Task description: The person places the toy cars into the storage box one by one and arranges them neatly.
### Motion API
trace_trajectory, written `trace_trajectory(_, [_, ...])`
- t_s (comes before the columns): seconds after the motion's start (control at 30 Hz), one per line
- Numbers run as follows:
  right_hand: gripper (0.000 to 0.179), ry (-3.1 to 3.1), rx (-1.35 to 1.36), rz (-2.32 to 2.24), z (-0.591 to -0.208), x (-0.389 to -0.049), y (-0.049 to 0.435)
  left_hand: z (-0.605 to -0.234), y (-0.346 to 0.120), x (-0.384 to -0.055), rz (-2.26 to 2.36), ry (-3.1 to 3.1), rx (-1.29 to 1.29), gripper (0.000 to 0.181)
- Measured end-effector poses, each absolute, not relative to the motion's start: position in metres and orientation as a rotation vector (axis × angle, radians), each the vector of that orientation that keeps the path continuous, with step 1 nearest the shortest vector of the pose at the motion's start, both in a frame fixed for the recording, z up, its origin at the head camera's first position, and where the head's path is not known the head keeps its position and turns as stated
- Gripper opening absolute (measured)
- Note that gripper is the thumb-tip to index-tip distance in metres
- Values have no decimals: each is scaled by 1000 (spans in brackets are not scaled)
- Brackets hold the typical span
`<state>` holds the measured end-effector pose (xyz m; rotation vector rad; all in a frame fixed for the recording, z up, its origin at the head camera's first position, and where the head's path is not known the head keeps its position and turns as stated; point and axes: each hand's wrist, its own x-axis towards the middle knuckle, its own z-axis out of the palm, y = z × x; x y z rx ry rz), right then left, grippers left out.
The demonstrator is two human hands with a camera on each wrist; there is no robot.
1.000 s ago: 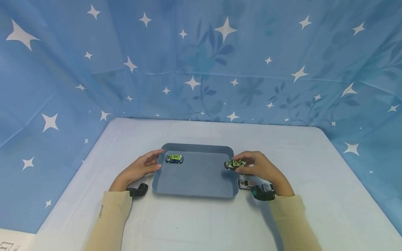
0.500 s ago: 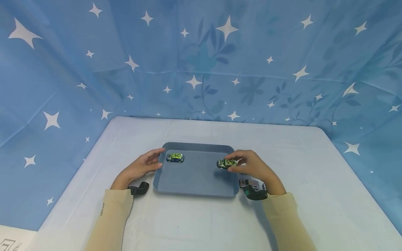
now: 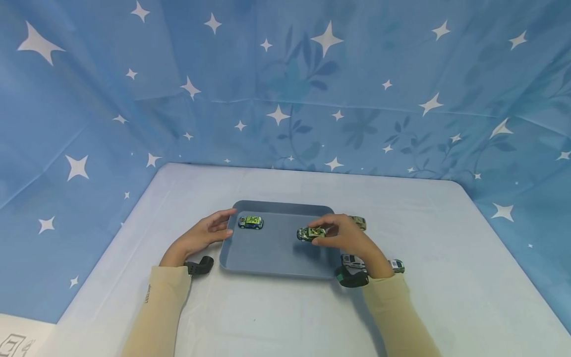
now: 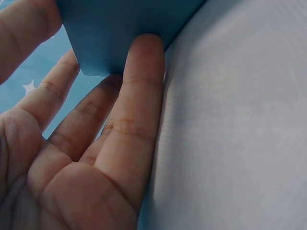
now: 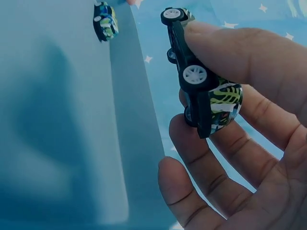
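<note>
A blue-grey tray (image 3: 267,258) lies on the white-covered table. At its left side my left hand (image 3: 202,235) touches the rim, and in the left wrist view its extended fingers (image 4: 144,81) rest against the outer wall. My right hand (image 3: 345,238) pinches a dark green and yellow toy car (image 3: 308,234) above the tray's right half. The right wrist view shows the thumb on one side of this toy car (image 5: 194,72), its underside and white wheels exposed. Another toy car (image 3: 251,222), yellow-green and blue, stands in the tray's far left corner.
Right of the tray is a greenish toy car (image 3: 359,222), partly behind my right hand. White toy cars (image 3: 351,262) lie nearer, partly hidden by the right wrist and its black camera (image 3: 352,277); another toy car (image 3: 396,266) shows beyond the wrist. A blue starry cloth (image 3: 285,99) hangs behind.
My right hand has carried the toy car leftward from the tray's right edge to above its floor. More toy cars on the right have come into sight. My left hand stays at the rim.
</note>
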<state>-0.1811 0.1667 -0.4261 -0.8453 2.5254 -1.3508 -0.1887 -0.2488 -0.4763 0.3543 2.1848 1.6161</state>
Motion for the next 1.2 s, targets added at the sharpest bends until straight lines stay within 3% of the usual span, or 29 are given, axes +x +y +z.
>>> trace_trajectory(1.2, [32, 2508, -740, -1417, -435, -178, 99, -477, -249, -189, 1635, 2166, 370, 75])
